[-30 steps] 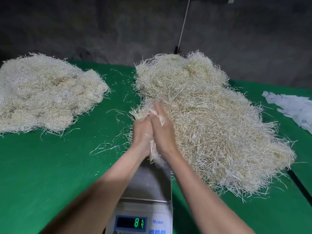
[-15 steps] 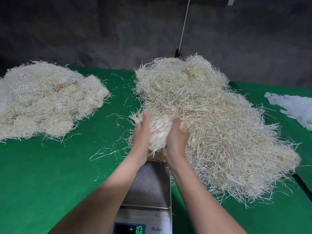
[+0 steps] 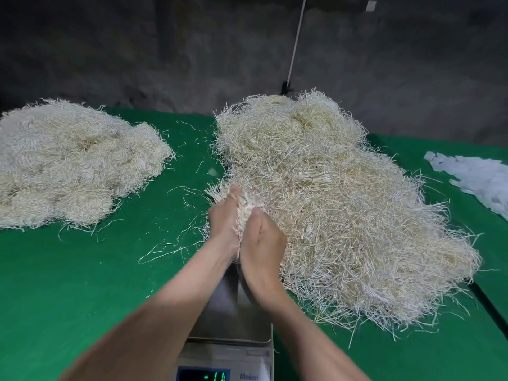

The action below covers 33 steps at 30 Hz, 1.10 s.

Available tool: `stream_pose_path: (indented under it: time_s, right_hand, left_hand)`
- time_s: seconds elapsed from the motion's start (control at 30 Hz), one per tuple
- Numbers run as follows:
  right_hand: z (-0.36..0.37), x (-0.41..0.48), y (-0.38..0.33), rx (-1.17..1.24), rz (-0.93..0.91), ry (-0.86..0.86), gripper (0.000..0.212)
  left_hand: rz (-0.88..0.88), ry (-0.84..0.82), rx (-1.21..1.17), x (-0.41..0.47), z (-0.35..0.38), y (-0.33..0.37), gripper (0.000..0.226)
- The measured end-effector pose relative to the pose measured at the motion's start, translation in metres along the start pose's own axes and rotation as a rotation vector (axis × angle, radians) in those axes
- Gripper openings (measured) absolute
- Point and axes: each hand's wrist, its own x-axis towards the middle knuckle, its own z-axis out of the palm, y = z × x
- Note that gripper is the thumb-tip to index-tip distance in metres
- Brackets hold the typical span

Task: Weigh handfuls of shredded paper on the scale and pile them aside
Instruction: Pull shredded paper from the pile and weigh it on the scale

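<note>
A handful of pale shredded paper (image 3: 245, 209) is squeezed between my left hand (image 3: 223, 218) and my right hand (image 3: 262, 243), just above the far end of the scale (image 3: 233, 320). Both hands cup the bundle from either side. The scale's steel pan is bare and its green display (image 3: 204, 376) shows a negative reading. A big heap of shredded paper (image 3: 335, 204) lies right of my hands, touching the bundle. A second heap (image 3: 74, 163) sits at the far left of the green table (image 3: 82, 284).
White paper scraps (image 3: 478, 180) lie at the table's right edge. Loose strands (image 3: 176, 243) are scattered on the cloth between the two heaps. A dark wall and a thin white rod (image 3: 295, 42) stand behind the table.
My hands lifted the handful off the scale pan and pressed closer together around it. The display dropped from 81 to a small negative number.
</note>
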Motion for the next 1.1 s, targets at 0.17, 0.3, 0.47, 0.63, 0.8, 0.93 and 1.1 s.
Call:
stream_pose_path:
  time_s: [0.17, 0.3, 0.47, 0.63, 0.8, 0.93, 1.1]
  right_hand:
    - [-0.023, 0.029, 0.013, 0.018, 0.123, -0.124, 0.035]
    - [-0.005, 0.000, 0.000, -0.158, -0.068, -0.065, 0.049]
    - [-0.031, 0.019, 0.020, -0.178, -0.040, -0.250, 0.034]
    - [-0.070, 0.008, 0.010, -0.052, -0.067, -0.402, 0.034]
    - [-0.078, 0.033, -0.007, 0.156, -0.030, -0.204, 0.012]
    - [-0.039, 0.027, -0.015, 0.013, -0.092, -0.405, 0.047]
    - [-0.031, 0.051, -0.006, 0.425, 0.323, -0.082, 0.021]
  left_hand:
    - [0.025, -0.024, 0.079, -0.022, 0.005, -0.023, 0.038]
    - [0.003, 0.047, 0.101, 0.005, 0.001, -0.012, 0.040]
    - [-0.113, -0.019, 0.054, 0.008, -0.004, -0.032, 0.042]
    - [0.216, 0.175, 0.234, 0.031, -0.025, -0.013, 0.024]
    - [0.399, 0.118, 0.310, 0.027, -0.026, -0.016, 0.035]
    - [0.405, -0.025, 0.240, 0.006, -0.004, -0.019, 0.049]
    - [0.129, -0.184, 0.046, -0.003, -0.011, -0.010, 0.088]
